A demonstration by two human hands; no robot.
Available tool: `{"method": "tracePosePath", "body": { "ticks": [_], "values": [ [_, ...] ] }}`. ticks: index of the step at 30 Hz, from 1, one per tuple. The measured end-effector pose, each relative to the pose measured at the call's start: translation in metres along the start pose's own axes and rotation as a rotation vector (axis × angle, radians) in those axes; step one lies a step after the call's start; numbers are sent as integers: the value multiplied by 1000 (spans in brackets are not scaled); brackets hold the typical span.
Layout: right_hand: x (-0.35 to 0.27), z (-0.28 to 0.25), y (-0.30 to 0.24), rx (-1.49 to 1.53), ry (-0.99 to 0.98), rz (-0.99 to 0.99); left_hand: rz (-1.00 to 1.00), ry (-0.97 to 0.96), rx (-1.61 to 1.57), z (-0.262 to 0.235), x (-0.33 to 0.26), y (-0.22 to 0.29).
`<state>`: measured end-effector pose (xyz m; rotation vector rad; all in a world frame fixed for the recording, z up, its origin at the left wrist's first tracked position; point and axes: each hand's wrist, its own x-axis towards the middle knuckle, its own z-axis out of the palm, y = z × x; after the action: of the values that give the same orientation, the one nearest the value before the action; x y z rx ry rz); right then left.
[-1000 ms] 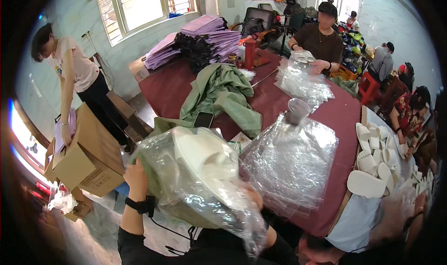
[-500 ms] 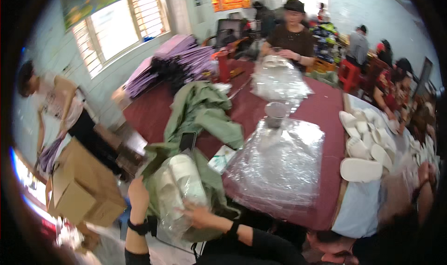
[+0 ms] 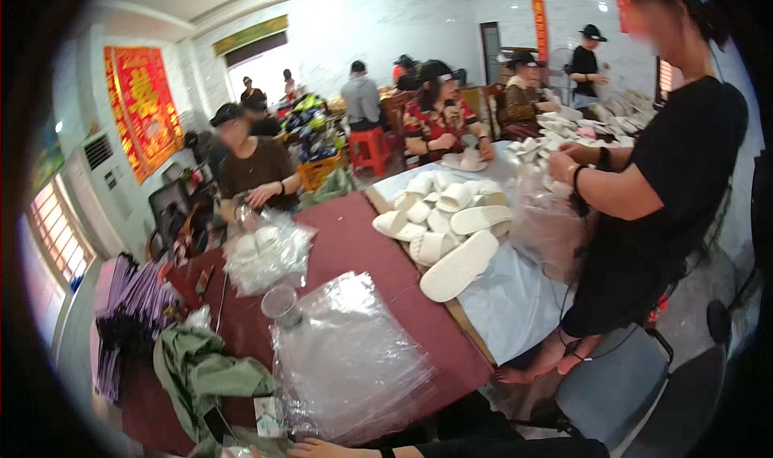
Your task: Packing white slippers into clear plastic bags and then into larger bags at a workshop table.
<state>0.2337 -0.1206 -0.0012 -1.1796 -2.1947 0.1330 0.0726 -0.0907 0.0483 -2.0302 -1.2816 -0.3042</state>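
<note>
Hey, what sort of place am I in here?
Probably a small packing workshop: a heap of white open-toed slippers, a stack of flat, clear plastic bags and a broad dark-red worktable suggest it.

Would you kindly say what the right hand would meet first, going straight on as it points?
The right hand would probably meet the green fabric first, though depth at the lower edge is unclear.

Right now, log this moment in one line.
left hand: not in view | right hand: at lower edge, near clear bags and small packet | maroon table: green cloth, phone | alongside: white slippers
</note>
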Motion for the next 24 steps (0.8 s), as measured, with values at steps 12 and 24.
{"method": "tracePosePath", "body": {
  "ticks": [12, 24],
  "values": [
    [-110, -55, 113, -440, -43, 854, 274, -44, -877, 14, 67, 164],
    [-158, -182, 153, -828, -36, 1163, 314, -265, -906, 54, 54, 247]
  ]
}}
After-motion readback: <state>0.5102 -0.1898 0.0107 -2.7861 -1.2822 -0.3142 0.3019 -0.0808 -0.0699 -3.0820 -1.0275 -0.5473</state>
